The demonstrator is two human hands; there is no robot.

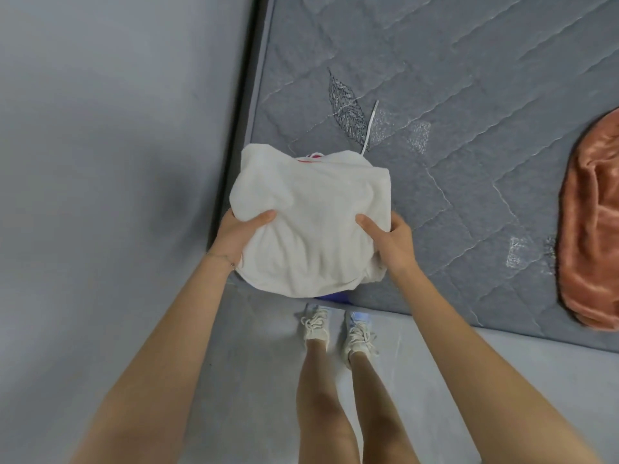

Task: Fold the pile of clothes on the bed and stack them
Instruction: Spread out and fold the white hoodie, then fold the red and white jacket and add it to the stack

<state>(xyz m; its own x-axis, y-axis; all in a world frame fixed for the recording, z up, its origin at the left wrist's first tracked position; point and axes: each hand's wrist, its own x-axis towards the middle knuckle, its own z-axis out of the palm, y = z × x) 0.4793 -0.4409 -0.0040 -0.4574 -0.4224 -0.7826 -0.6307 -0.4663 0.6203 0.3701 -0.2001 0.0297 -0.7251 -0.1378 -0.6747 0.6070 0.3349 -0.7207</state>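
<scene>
A folded white garment (pixel 311 222), soft and bundled into a rough square, sits over the near left corner of the bed (pixel 469 95). Whether it rests on the mattress or is held just above it cannot be told. A thin red line (pixel 306 159) shows at its far edge, and a white drawstring (pixel 370 125) trails from that edge onto the quilted grey surface, beside a stitched leaf pattern (pixel 346 107). A sliver of blue cloth (pixel 335 298) peeks out from under the bundle's near edge.

The left hand (pixel 236 237) grips the bundle's left side, thumb laid on top and the fingers hidden beneath the fabric. The right hand (pixel 393 241) grips the right side the same way, thumb on top and fingers tucked under. A fine bracelet (pixel 219 256) circles the left wrist.

Well apart, at the right edge of the view, an orange velvety garment (pixel 593 229) lies on the bed, partly cut off by the frame.

Below the mattress edge, the person's bare legs end in pale lace-up shoes (pixel 316 324) standing on a grey floor (pixel 261 346). A plain grey wall (pixel 100 128) fills the left side.
</scene>
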